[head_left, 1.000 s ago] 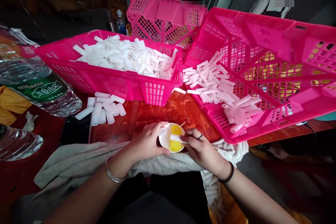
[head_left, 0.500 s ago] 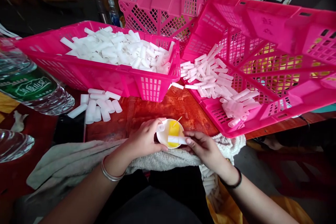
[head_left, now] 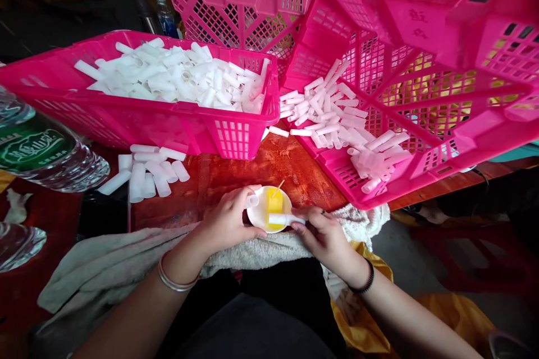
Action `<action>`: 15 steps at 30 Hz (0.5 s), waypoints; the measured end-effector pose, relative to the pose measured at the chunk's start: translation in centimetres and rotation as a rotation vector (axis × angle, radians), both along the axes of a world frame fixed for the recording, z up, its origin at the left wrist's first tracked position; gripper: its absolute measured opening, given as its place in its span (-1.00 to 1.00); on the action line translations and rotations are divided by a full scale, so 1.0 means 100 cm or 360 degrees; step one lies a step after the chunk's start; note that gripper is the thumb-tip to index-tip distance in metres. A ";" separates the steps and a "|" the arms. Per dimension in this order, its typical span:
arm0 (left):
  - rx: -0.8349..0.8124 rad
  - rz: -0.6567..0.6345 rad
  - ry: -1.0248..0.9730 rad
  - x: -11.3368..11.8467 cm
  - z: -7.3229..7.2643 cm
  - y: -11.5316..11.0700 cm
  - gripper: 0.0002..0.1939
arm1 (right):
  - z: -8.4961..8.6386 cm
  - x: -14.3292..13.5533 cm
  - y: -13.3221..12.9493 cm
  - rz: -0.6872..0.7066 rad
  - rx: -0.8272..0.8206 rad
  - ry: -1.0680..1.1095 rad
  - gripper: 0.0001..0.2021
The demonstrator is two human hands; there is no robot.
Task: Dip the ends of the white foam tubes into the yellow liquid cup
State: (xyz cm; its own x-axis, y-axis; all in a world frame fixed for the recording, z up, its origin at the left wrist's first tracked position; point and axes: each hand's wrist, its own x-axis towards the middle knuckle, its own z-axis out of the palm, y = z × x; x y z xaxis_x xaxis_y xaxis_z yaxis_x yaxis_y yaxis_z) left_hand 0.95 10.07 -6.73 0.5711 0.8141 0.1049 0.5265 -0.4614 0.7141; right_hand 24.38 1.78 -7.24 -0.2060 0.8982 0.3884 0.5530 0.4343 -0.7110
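The white tube (head_left: 278,219) lies nearly level over the small bowl (head_left: 256,217), in front of the yellow contents (head_left: 275,202), with a thin stick (head_left: 278,188) just behind. It looks light, smooth and thin-walled — probably a little springy, and easy to dent if squeezed hard. A gentle pinch near its right end seems the best hold, leaving the other end free.

The right hand (head_left: 327,238) does just that: thumb and fingers are nearly closed on that end, the wrist low and the forearm slanting in from the lower right. The left hand (head_left: 229,221) is half open in a C around the bowl's left side, thumb along the near rim, with a short tube (head_left: 251,201) by the upper fingers — whether they grip it firmly, I cannot tell. Behind stands a pink basket (head_left: 168,129) of similar tubes.
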 end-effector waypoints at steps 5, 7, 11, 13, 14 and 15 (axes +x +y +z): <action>-0.0043 -0.0020 -0.0035 0.000 0.000 0.001 -0.16 | 0.005 0.001 -0.002 0.0115 0.0173 -0.0163 -0.83; -0.0043 -0.0020 -0.0033 0.000 -0.001 0.002 -0.16 | 0.005 0.000 -0.003 0.0019 -0.0001 -0.0043 -0.81; -0.0001 -0.0022 0.0054 -0.001 0.001 0.004 -0.13 | -0.001 -0.002 -0.006 -0.0048 0.0053 -0.0096 -0.83; 0.0035 -0.0032 0.0097 0.000 0.002 0.005 -0.13 | -0.005 -0.001 -0.006 -0.0013 0.0249 -0.0287 -0.84; 0.0049 -0.0035 0.0109 0.000 0.003 0.005 -0.14 | -0.007 0.000 -0.006 0.0021 0.0338 -0.0380 -0.83; 0.0057 -0.0035 0.0120 0.000 0.004 0.005 -0.15 | -0.009 0.001 -0.005 0.0072 0.0408 -0.0457 -0.82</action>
State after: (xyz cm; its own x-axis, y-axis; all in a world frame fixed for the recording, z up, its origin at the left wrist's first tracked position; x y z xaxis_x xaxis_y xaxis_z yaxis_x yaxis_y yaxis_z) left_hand 0.91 10.56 -6.37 0.5963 0.7978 0.0898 0.5675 -0.4979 0.6558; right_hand 24.52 1.25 -8.11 -0.3763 0.7669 0.5199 0.6899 0.6065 -0.3953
